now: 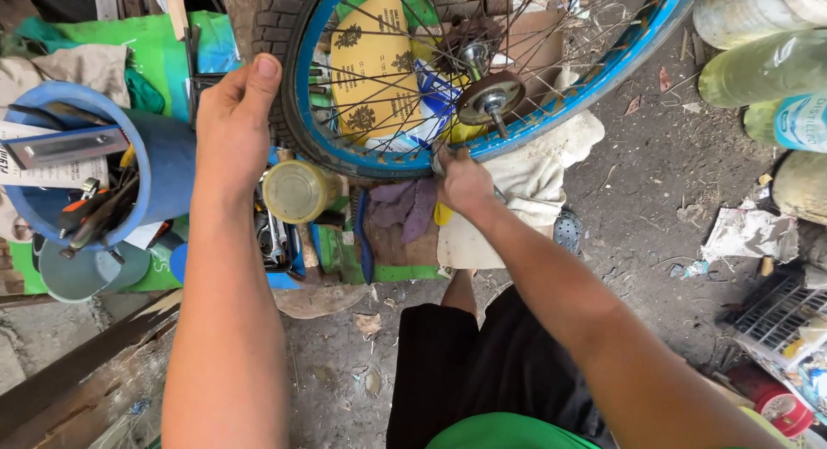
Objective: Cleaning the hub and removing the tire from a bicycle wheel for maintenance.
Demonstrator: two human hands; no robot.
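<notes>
Clearly, a bicycle wheel (pixel 413 156) with a blue rim is held upright over the dirt ground (pixel 646 156). The left hand (pixel 234 113) is clenched on the tyre (pixel 271 36) at the left side of the wheel, with the thumb raised along the tread. The right hand (pixel 463 182) is closed at the bottom of the rim, where the spokes (pixel 405 79) end; something small seems to be pinched there, but what it is cannot be told. The hub (pixel 491 96) with its axle is seen just above the right hand.

Behind the spokes a yellow sack (pixel 370 70) is visible. Under the wheel, on the ground, a white cloth (pixel 534 173), a purple rag (pixel 405 204) and a round yellow can (pixel 297 191) are lying close together, and wrenches (pixel 274 238) are placed just beside the can. At the left edge of the view a blue bucket (pixel 164 165) filled with tools is standing. Plastic bottles (pixel 758 66) are seen at the upper right corner, well apart from both hands.
</notes>
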